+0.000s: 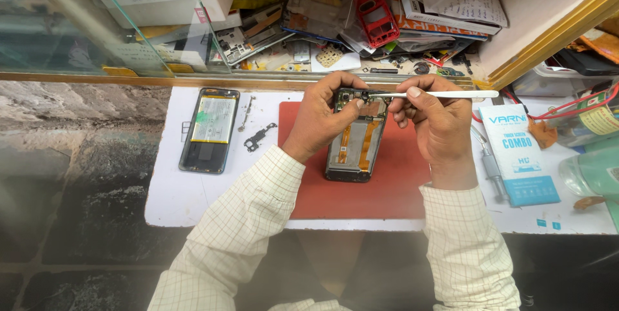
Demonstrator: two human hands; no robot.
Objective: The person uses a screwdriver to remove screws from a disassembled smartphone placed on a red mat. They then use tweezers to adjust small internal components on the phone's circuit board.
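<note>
Opened phone [356, 146] on red mat [393, 185], both hands on it.
Left hand [320, 117] grips phone's far end; right hand [438, 120] pinches white tool [445, 94], tip at phone's far edge.

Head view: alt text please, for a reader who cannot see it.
A person's left hand steadies an opened phone on a red mat while the right hand works white tweezers at its top edge. A second opened phone lies to the left.
</note>
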